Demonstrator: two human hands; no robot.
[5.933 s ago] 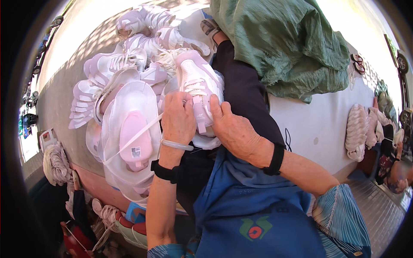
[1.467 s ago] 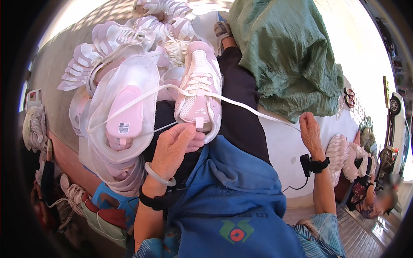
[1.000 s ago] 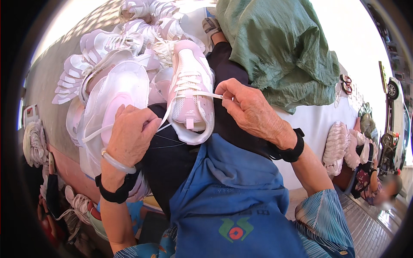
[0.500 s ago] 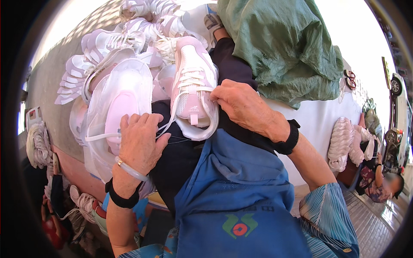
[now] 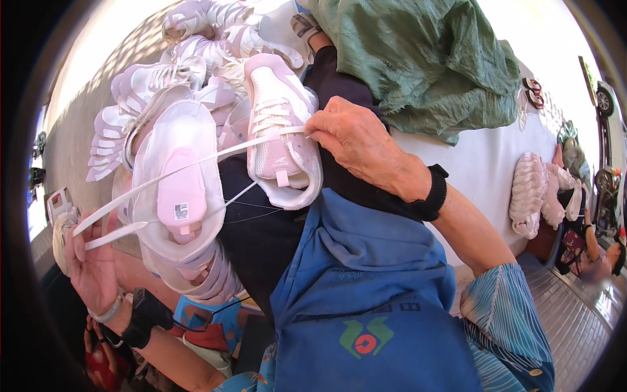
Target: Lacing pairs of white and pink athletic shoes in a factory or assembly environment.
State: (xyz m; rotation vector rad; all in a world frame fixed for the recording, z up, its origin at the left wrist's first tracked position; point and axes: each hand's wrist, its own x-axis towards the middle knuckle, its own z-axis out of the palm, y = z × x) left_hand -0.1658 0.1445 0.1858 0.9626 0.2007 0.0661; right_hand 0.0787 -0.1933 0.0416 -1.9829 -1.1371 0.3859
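Note:
A white and pale-pink sneaker rests on my lap, toe pointing away, its white laces threaded in several rows. My right hand pinches the white shoelace beside the sneaker's tongue. From there the lace stretches taut across to my left hand, out at the far left, with its fingers hooked round it. A second strand runs from the left hand back toward the sneaker's opening. Between the hands lies a second, laceless sneaker, its pink insole bearing a small label.
More pink and white sneakers are heaped at the upper left. A green sack bulges at the upper right. A blue apron covers my lap. At far right are stacked shoes and a seated person. Sandals lie beyond.
My left hand has swung out to the far left from beside the sneaker, drawing the lace long and straight. My right hand stays by the tongue, slightly higher, still pinching the lace.

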